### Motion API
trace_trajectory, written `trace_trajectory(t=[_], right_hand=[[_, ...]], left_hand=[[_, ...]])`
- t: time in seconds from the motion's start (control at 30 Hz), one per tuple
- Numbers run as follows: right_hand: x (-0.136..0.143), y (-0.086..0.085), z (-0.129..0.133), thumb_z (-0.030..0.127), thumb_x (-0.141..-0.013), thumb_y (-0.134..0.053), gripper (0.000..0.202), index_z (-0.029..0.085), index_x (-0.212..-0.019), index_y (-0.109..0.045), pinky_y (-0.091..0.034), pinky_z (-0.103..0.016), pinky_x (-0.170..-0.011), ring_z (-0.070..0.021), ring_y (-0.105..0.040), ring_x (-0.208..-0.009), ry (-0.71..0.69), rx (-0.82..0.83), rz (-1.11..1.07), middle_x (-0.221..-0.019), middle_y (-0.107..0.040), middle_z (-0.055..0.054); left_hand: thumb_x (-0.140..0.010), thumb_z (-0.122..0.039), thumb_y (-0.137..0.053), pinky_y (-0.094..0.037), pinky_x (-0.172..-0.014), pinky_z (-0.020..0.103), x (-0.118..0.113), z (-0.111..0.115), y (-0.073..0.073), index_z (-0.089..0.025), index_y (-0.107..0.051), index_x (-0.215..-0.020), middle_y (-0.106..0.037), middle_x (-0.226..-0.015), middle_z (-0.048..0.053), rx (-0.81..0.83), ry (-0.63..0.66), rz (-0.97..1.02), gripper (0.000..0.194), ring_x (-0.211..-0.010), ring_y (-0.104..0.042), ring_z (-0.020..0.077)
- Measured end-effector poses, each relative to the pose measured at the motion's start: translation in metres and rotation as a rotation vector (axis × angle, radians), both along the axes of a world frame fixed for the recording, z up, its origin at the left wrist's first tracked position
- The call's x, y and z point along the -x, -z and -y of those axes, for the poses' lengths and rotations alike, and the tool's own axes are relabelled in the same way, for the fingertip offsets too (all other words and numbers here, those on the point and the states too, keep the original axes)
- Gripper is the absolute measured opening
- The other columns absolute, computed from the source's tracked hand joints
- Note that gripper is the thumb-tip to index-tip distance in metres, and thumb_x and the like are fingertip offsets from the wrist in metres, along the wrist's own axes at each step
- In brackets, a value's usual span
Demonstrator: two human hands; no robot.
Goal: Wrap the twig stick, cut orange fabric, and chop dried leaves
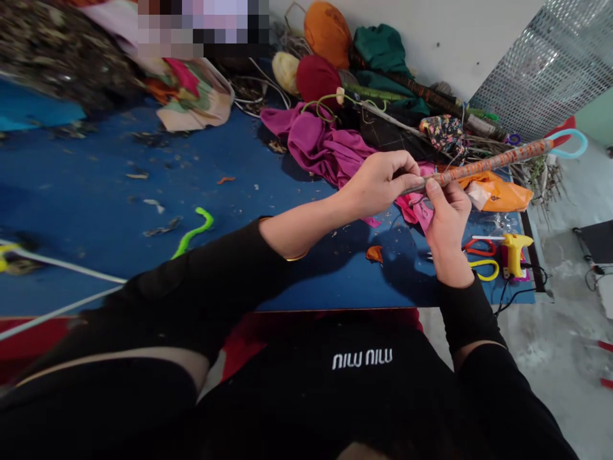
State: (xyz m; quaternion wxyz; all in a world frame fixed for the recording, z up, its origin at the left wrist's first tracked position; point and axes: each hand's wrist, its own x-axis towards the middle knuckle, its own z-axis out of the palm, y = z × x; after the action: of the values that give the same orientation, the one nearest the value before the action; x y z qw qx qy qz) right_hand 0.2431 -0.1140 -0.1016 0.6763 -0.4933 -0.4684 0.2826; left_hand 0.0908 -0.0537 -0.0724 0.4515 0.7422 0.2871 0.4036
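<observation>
A long thin stick [498, 162], wound with orange and grey patterned material, slants up to the right above the blue table [249, 255]. At its far end is a light blue loop [577, 144]. My left hand [383, 182] pinches the stick's near end between thumb and fingers. Right beside it, my right hand [449, 207] is closed round the stick, thumb on top. Pink cloth [416, 214] lies beneath the hands, and orange material [498, 193] lies just right of them.
Purple cloth [320, 144], a dark red bundle [318, 80] and an orange bundle [328, 33] lie at the back. A yellow glue gun [514, 254] and yellow-handled scissors [487, 270] are near the right edge. A green strip [193, 233] lies left.
</observation>
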Motion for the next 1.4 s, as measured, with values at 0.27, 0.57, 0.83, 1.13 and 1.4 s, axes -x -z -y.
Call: trace_trajectory(t=[0.27, 0.57, 0.83, 1.13, 1.4], right_hand=[[0.001, -0.001, 0.001, 0.050, -0.084, -0.084, 0.032, 0.021, -0.078, -0.073, -0.056, -0.028, -0.077, -0.0092, -0.058, -0.071, -0.007, -0.022, -0.001, -0.073, -0.064, 0.006], [0.004, 0.000, 0.002, 0.047, -0.082, -0.084, 0.027, 0.022, -0.080, -0.074, -0.056, -0.029, -0.080, -0.0114, -0.063, -0.077, 0.002, 0.019, -0.019, -0.077, -0.068, 0.004], [0.001, 0.001, -0.001, 0.049, -0.080, -0.086, 0.031, 0.021, -0.078, -0.073, -0.058, -0.029, -0.078, -0.0100, -0.062, -0.072, 0.017, 0.030, -0.069, -0.076, -0.068, 0.005], [0.005, 0.001, 0.000, 0.048, -0.079, -0.086, 0.031, 0.021, -0.078, -0.071, -0.058, -0.030, -0.082, -0.0112, -0.063, -0.077, 0.037, 0.051, -0.076, -0.077, -0.069, 0.004], [0.006, 0.004, -0.003, 0.049, -0.078, -0.084, 0.033, 0.022, -0.073, -0.065, -0.056, -0.029, -0.077, -0.0097, -0.058, -0.072, 0.054, 0.087, -0.086, -0.071, -0.060, 0.006]], left_hand=[[-0.092, -0.014, -0.065, -0.044, -0.062, 0.023, 0.001, 0.004, -0.007, -0.016, -0.062, -0.079, -0.059, -0.065, -0.003, 0.283, 0.041, 0.090, 0.014, -0.060, -0.051, 0.0090], [-0.091, -0.021, -0.075, -0.053, -0.068, 0.024, 0.006, -0.005, -0.007, -0.018, -0.064, -0.077, -0.066, -0.072, 0.000, 0.195, -0.095, 0.229, 0.018, -0.067, -0.060, 0.0110], [-0.081, -0.029, -0.082, -0.054, -0.072, 0.032, 0.008, -0.004, 0.003, -0.021, -0.075, -0.076, -0.076, -0.080, 0.004, -0.083, -0.079, 0.092, 0.011, -0.077, -0.068, 0.0183], [-0.086, -0.027, -0.077, -0.053, -0.081, 0.038, 0.005, -0.001, 0.006, -0.025, -0.068, -0.074, -0.067, -0.074, 0.002, -0.246, -0.159, -0.089, 0.015, -0.082, -0.066, 0.0223], [-0.099, -0.037, -0.064, -0.049, -0.088, 0.044, 0.004, -0.005, 0.016, -0.022, -0.065, -0.090, -0.068, -0.092, 0.010, -0.544, -0.131, -0.256, 0.018, -0.097, -0.064, 0.0314]])
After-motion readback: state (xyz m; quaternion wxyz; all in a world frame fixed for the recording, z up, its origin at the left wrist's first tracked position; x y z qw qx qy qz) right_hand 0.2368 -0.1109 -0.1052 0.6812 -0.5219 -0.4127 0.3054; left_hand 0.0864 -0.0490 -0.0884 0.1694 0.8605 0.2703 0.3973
